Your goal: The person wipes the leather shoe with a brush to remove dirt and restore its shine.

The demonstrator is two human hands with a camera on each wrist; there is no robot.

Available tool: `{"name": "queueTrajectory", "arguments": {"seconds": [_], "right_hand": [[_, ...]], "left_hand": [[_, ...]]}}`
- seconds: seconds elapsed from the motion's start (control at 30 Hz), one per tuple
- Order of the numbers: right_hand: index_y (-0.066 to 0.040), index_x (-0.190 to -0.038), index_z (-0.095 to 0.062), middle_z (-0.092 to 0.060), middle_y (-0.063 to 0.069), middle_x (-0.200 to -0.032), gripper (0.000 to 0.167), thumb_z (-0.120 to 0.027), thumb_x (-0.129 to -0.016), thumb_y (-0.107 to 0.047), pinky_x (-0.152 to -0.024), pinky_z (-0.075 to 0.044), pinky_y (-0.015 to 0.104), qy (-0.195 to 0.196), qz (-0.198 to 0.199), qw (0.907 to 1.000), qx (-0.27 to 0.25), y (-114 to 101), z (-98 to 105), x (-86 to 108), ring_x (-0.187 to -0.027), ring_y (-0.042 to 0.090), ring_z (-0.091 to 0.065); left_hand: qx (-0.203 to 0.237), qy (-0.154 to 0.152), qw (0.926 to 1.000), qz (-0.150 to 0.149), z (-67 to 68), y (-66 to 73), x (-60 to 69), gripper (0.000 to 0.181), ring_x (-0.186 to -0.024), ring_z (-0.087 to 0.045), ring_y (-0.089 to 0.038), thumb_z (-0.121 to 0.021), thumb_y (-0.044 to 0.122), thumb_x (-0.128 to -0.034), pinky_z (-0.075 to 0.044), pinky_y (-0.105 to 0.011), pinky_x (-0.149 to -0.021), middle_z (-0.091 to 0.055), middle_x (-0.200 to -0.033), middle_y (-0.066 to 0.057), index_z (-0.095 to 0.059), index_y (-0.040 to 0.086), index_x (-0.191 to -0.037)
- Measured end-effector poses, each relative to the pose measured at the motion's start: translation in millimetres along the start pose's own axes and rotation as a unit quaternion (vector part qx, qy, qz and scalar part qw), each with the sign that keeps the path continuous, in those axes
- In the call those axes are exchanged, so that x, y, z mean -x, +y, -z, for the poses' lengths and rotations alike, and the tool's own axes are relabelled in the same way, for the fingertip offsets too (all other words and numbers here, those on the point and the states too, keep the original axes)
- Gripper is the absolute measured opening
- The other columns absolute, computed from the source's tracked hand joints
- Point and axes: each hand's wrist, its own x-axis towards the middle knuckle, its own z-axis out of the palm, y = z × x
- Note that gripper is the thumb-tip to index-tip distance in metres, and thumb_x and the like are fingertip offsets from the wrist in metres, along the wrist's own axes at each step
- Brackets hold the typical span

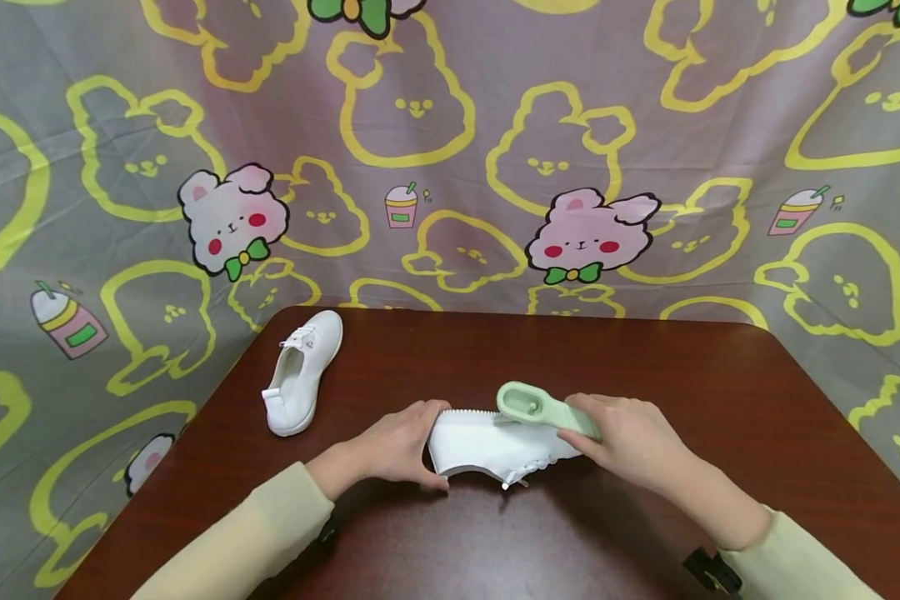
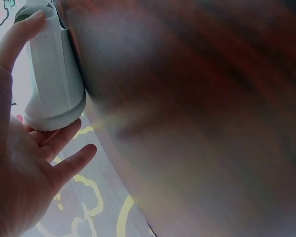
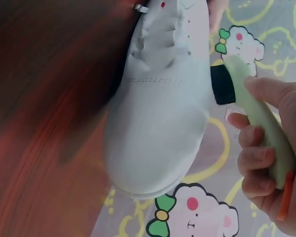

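A white shoe (image 1: 468, 442) lies on its side, its opening facing me. My left hand (image 1: 401, 446) grips it by the heel; in the left wrist view the thumb is on the heel's top edge and fingers (image 2: 64, 140) are under the sole end. My right hand (image 1: 630, 433) holds a pale green shoe brush (image 1: 528, 404) by its handle, fingers curled around it. Its dark bristles (image 3: 223, 85) touch the shoe's side near the sole in the right wrist view. The toe (image 3: 150, 153) points toward my right hand. An orange loop (image 3: 286, 195) hangs at the handle's end.
Another white shoe (image 1: 300, 379) stands upright at the table's left rear. The dark red-brown table (image 1: 570, 350) reaches back to a patterned cloth (image 1: 450, 192), which also hangs along both sides.
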Motion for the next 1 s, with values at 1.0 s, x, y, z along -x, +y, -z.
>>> {"name": "queueTrajectory", "arguments": {"seconds": [1.0], "right_hand": [[-0.018,-0.105,-0.069,-0.062,-0.017,-0.080,0.031,-0.076,-0.083,-0.039,-0.052,-0.038,0.023,-0.038,0.012,0.9967,-0.070,-30.0,-4.6,-8.0,-0.060,0.000,-0.046]], "left_hand": [[0.102,0.075,0.9919,-0.009,-0.5,-7.0,-5.7,0.088,-0.105,-0.047,-0.013,-0.091,0.042,-0.0601,-0.047,-0.033,-0.085,-0.049,-0.117,0.001,-0.044,0.013,-0.129]]}}
